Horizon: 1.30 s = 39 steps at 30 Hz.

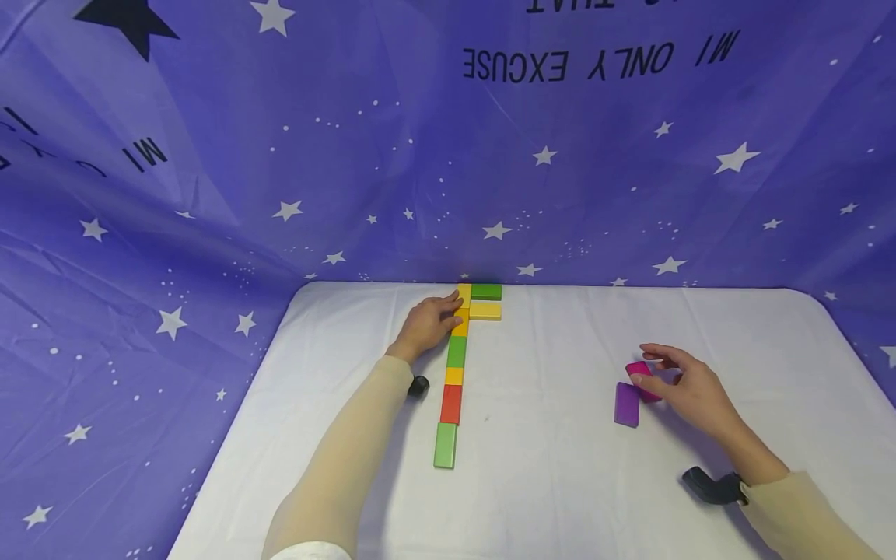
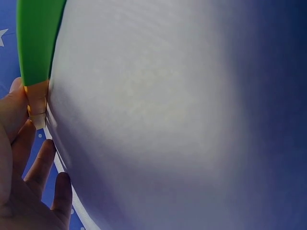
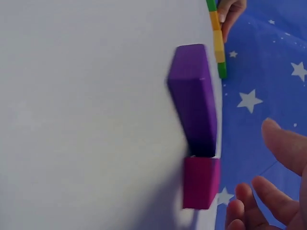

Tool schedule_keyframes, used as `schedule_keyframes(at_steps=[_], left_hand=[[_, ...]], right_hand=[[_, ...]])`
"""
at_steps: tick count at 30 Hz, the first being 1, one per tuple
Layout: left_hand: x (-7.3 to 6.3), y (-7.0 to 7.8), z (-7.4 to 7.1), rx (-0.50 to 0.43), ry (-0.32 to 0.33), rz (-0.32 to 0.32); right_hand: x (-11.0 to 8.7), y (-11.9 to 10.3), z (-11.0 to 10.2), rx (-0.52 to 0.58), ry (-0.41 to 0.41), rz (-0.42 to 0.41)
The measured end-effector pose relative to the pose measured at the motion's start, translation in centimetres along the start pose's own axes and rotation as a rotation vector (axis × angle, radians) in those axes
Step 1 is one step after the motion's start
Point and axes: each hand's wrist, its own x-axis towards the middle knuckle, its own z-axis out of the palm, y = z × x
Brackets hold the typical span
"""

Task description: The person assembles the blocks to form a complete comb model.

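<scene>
A row of coloured blocks runs across the table, with my left hand (image 1: 425, 325) at its far end. Its thumb and index fingertips touch the side of the yellow block (image 1: 465, 294) and orange block (image 1: 460, 322) there. Nearer in the row lie a green block (image 1: 456, 351), a small yellow block (image 1: 454, 376), a red block (image 1: 451, 404) and a light green block (image 1: 445, 446). My right hand (image 1: 689, 389) hovers by a magenta block (image 3: 200, 183), fingers spread and apart from it in the right wrist view. A purple block (image 1: 627, 404) lies against the magenta one.
Off the row's far end, a green block (image 1: 486, 292) and a pale yellow block (image 1: 486, 312) point right. Behind the white-covered table (image 1: 546, 467) hangs a purple star-printed cloth (image 1: 420, 171). A black device (image 1: 710, 486) is on my right wrist.
</scene>
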Motion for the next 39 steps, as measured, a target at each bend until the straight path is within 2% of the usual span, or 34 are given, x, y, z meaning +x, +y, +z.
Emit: schedule_keyframes(at_steps=[4, 14, 21, 28, 39], left_hand=[[0.0, -0.1, 0.0, -0.007, 0.002, 0.003], [0.0, -0.1, -0.2, 0.000, 0.003, 0.008], [-0.2, 0.1, -0.4, 0.005, 0.045, 0.033], [0.1, -0.1, -0.4, -0.004, 0.020, 0.006], [0.1, -0.3, 0.2, 0.003, 0.012, 0.006]], right_hand=[[-0.6, 0.5, 0.1, -0.058, -0.037, 0.050], [-1.3, 1.7, 0.5, -0.119, -0.041, 0.002], [-1.2, 2.3, 0.0, -0.154, -0.044, 0.029], [-1.2, 3.0, -0.5, -0.178, 0.003, -0.016], [-1.5, 3.1, -1.0, -0.224, -0.038, 0.022]])
